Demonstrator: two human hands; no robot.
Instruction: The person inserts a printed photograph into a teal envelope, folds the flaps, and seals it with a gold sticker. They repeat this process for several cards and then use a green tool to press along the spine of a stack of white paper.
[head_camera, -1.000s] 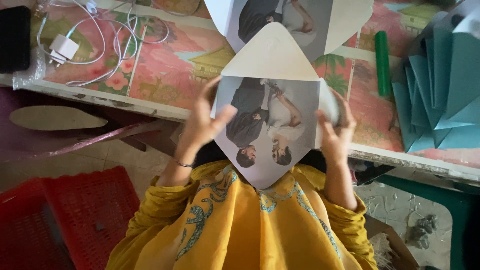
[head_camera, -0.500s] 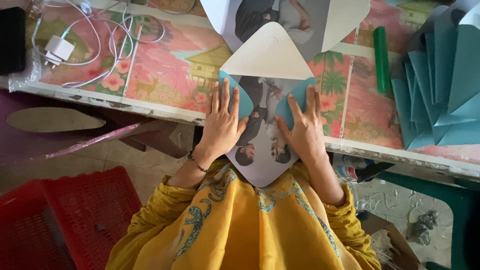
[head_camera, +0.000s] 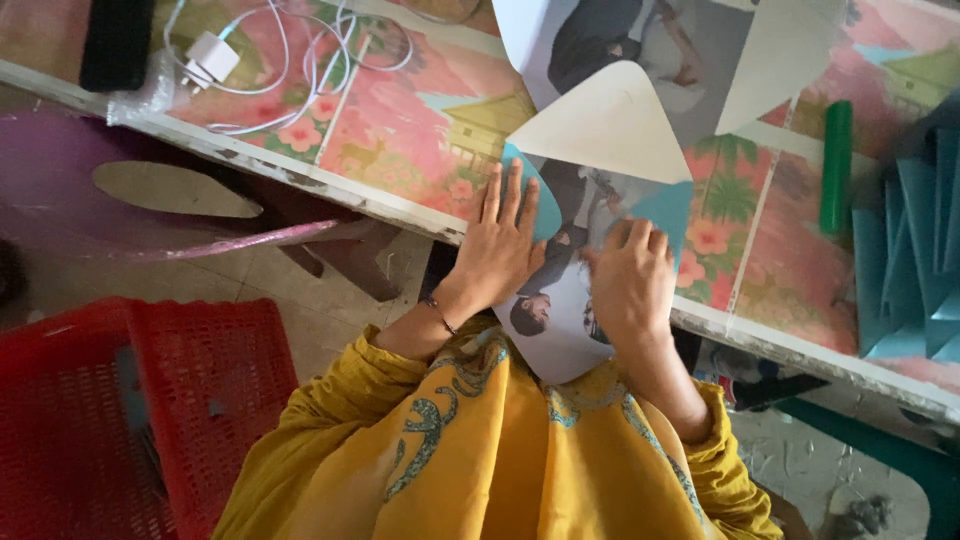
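My left hand (head_camera: 498, 262) lies flat, fingers spread, holding nothing, on the left teal flap of a paper envelope (head_camera: 585, 250) printed with a photograph. My right hand (head_camera: 628, 282) rests on the envelope's right side with fingers curled downward; I cannot tell whether that grip pinches the paper or only presses it. The envelope lies at the near edge of the table (head_camera: 400, 130), its lower point overhanging toward my yellow garment (head_camera: 480, 460), its pale triangular top flap (head_camera: 605, 130) open and pointing away. Just beyond it lies another unfolded printed sheet (head_camera: 640, 40). Far left on the table sit a white charger with coiled cable (head_camera: 290, 50) and a dark phone (head_camera: 118, 40). To the right lie a green stick (head_camera: 836, 165) and a stack of teal folded papers (head_camera: 915, 250). A red plastic crate (head_camera: 130, 410) stands on the floor at near left.
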